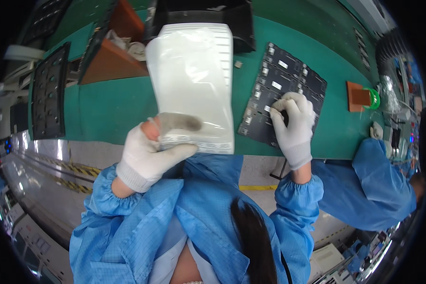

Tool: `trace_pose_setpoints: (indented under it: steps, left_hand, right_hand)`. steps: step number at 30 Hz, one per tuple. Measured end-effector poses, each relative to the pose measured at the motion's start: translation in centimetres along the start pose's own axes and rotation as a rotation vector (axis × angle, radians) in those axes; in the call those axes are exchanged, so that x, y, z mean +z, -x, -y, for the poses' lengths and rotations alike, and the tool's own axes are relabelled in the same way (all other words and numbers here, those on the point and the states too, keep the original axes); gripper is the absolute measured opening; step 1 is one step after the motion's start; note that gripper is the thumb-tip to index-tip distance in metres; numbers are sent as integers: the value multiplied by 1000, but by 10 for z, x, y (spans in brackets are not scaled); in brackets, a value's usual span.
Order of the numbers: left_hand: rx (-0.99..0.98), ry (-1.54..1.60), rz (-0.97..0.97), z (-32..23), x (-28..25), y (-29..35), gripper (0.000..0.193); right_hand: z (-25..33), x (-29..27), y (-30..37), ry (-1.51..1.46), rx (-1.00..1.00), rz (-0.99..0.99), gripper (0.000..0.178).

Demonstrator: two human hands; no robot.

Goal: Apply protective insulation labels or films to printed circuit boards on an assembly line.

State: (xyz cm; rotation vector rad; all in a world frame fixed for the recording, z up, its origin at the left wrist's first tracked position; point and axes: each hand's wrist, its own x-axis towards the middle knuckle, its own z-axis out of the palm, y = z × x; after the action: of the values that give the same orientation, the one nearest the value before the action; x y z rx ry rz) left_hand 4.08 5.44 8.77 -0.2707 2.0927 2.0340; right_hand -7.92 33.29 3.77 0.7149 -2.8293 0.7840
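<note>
My left hand [149, 154], in a white glove with greyed fingertips, lies at the lower left of a stack of white sheets with a shiny clear plastic surface [191, 71]. Its fingers are stretched over the stack and its thumb is apart, near the lower edge. My right hand [294, 120], also gloved in white, rests on a black panel of circuit boards [288, 71] with metal connectors and small white labels. Its fingers are bent and drawn together with the thumb against the panel. Whatever lies between those fingertips is hidden.
A black bin [244, 28] stands behind the sheets. Left of it are an orange-brown holder [111, 61] and an upright black tray [49, 92]. A small piece [238, 64] lies on the green table [109, 113]. Right are a green tape roll [374, 98] and a blue-sleeved person [369, 189].
</note>
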Motion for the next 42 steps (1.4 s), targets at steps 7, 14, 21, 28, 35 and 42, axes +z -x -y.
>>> trace_pose_setpoints:
  steps: [7, 14, 21, 28, 35, 42]
  left_hand:
    - [40, 78, 53, 8, 0, -6, 37]
    - [103, -37, 43, 12, 6, -7, 38]
    - [56, -220, 36, 3, 9, -6, 39]
    - [51, -38, 87, 11, 7, -7, 41]
    - [-101, 44, 81, -2, -5, 14, 40]
    - [-105, 2, 88, 2, 0, 13, 41]
  right_hand:
    - [7, -15, -1, 380, 82, -126, 47]
    - [95, -27, 2, -213, -366, -21, 26]
    - [113, -2, 0, -197, -418, -34, 23]
    - [98, -20, 10, -372, -282, -9, 13]
    - [13, -30, 40, -289, 130, 132, 7]
    - [8, -10, 44, -221, 120, 143, 7]
